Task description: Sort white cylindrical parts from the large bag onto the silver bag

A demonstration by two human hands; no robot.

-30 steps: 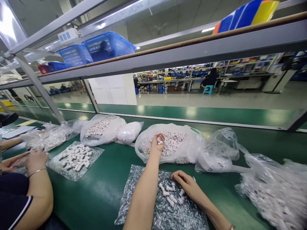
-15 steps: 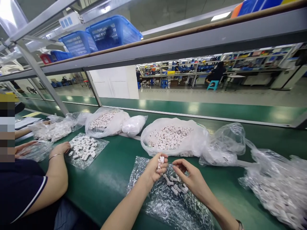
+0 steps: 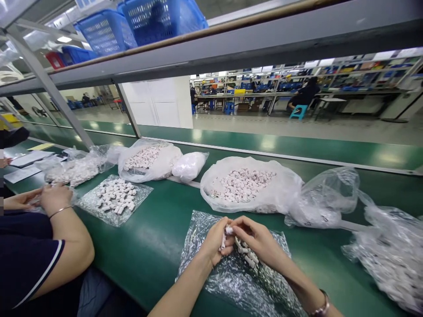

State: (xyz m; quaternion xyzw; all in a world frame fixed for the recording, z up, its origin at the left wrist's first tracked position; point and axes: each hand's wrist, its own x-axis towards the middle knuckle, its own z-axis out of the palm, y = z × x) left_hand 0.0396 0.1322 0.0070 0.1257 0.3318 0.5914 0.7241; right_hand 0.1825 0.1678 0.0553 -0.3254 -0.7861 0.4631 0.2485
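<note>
My left hand (image 3: 214, 240) and my right hand (image 3: 257, 240) meet over a crinkled clear plastic sheet (image 3: 228, 277) on the green belt (image 3: 155, 237). The left hand is closed around a few small white plastic parts (image 3: 226, 233). My right fingers pinch at the same cluster, touching the left fingertips. Several more white parts (image 3: 248, 256) lie on the sheet under my right hand. Just behind my hands an open plastic bag (image 3: 246, 185) holds a heap of the same white parts.
A person's arms and hands (image 3: 49, 198) work at the left beside a sheet of white parts (image 3: 115, 199). More bags (image 3: 148, 160) lie along the belt, with crumpled ones (image 3: 390, 255) at the right. Blue baskets (image 3: 158, 17) sit on the overhead shelf.
My left hand came back from the open bag with white parts and dropped to the sheet. My right hand rose off the sheet and closed in on it. The view tilted down.
</note>
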